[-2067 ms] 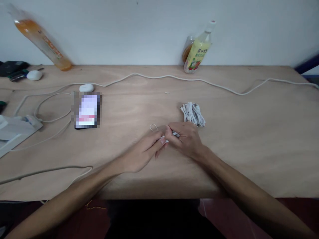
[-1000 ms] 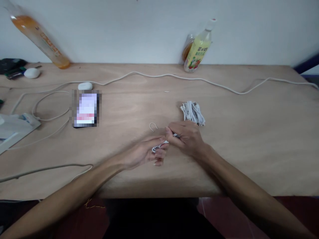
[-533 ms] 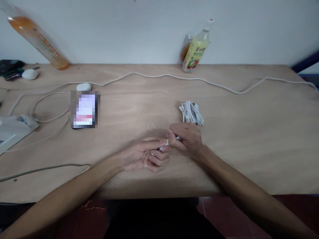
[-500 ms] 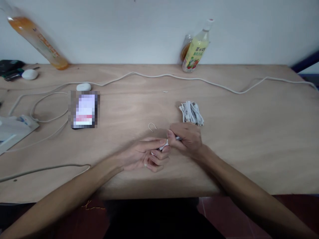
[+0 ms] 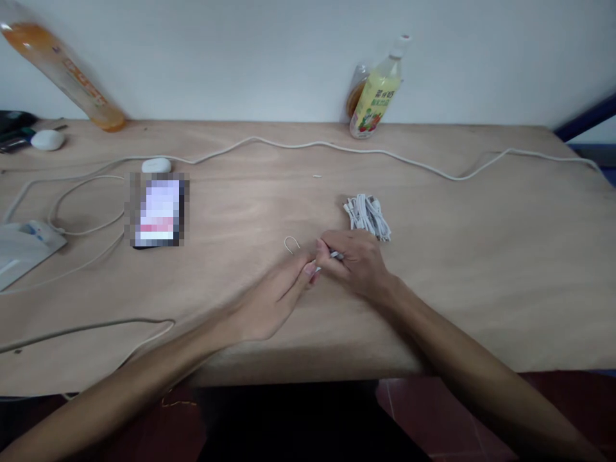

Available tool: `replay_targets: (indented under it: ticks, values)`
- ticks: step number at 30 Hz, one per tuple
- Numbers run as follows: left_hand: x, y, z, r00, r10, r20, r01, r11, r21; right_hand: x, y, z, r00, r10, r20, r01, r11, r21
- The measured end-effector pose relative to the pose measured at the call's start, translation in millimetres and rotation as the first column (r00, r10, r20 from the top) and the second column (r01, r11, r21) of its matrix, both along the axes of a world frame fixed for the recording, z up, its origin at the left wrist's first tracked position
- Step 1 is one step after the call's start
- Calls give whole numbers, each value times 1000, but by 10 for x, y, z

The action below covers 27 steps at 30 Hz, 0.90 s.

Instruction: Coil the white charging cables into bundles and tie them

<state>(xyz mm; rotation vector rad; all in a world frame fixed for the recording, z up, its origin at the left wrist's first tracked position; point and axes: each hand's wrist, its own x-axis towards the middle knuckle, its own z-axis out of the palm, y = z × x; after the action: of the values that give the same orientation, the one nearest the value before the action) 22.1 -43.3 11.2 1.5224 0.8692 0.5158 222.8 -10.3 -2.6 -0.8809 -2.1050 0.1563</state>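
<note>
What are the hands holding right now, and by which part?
A white item, mostly hidden: the left hand pinches its left portion, the right hand grips its right portion. Whether those are its ends cannot be told.

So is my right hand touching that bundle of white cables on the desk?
Cannot tell. In the head view, the right hand overlaps the near edge of the white cable bundle, hiding any contact or gap there.
</note>
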Motion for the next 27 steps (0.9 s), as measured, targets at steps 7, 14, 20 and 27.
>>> replay_targets:
  ticks: [7,14,20,27]
  values:
    - [-27,57,-48,968,1,-252,112,894,434,-44,-48,38,997,-13,-72,-3,976,-218]
    - [-29,54,-127,902,71,-425,223,767,601,-80,-49,87,993,-72,-98,18,884,-468]
    - [-1,52,-146,828,136,-544,306,703,642,-95,-53,96,989,-106,-98,35,832,-553]
    - [-32,85,-144,830,133,-542,331,664,670,-92,-74,112,992,-101,-77,36,806,-590]
